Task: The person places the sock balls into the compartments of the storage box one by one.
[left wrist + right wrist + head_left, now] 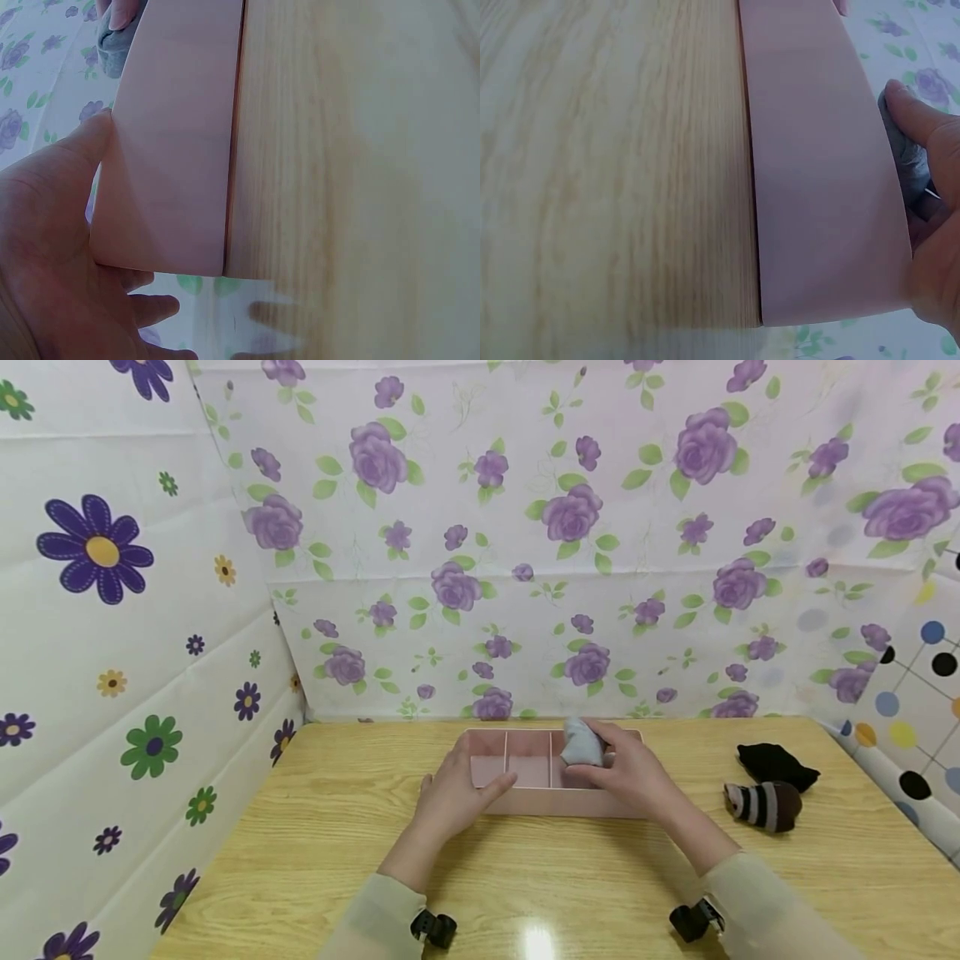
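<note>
A pink box (555, 803) with three compartments visible stands on the wooden table, its front wall facing me. My left hand (453, 793) rests at its left end, thumb at the front rim. In the left wrist view the fingers of that hand (60, 225) stretch past the box's end, loosely spread. My right hand (630, 768) grips a rolled-up grey sock (582, 745) between thumb and fingers, over the right-hand part of the box. Through the right wrist view the grey sock (906, 154) shows partly behind the box wall. The left and middle compartments look bare.
To the right on the table (337, 827) lie a black bundle, likely a folded sock (776, 764), and a rolled brown sock with striped bands (765, 806). Flowered cloth (525, 543) hangs along the back, with more patterned cloth at both sides.
</note>
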### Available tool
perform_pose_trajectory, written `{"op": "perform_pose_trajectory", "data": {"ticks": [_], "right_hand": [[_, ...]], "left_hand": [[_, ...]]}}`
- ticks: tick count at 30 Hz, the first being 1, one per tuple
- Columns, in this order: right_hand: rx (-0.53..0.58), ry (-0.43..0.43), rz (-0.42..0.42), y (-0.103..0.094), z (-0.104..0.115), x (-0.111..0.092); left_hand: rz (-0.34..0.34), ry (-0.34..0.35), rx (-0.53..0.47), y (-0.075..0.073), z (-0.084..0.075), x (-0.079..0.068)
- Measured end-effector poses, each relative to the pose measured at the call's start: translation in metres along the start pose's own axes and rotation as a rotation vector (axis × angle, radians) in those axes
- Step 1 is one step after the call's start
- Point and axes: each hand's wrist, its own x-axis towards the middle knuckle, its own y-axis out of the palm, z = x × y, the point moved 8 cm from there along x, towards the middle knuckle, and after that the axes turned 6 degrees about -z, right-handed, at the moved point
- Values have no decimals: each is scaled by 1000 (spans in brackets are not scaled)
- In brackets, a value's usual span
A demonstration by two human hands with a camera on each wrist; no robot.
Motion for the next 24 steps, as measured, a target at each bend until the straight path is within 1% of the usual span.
{"op": "perform_pose_trajectory", "data": {"ticks": [7, 13, 17, 24], "right_hand": [[-51, 0, 17, 5, -1, -2], [-74, -30, 40, 9, 0, 0], [-111, -50, 40, 10, 1, 0], [-173, -38, 46, 12, 0, 0]], "left_hand": [[-3, 2, -16, -1, -2, -1], [-2, -1, -8, 1, 0, 0], [-7, 4, -6, 0, -1, 0], [-4, 2, -10, 0, -1, 0]]}}
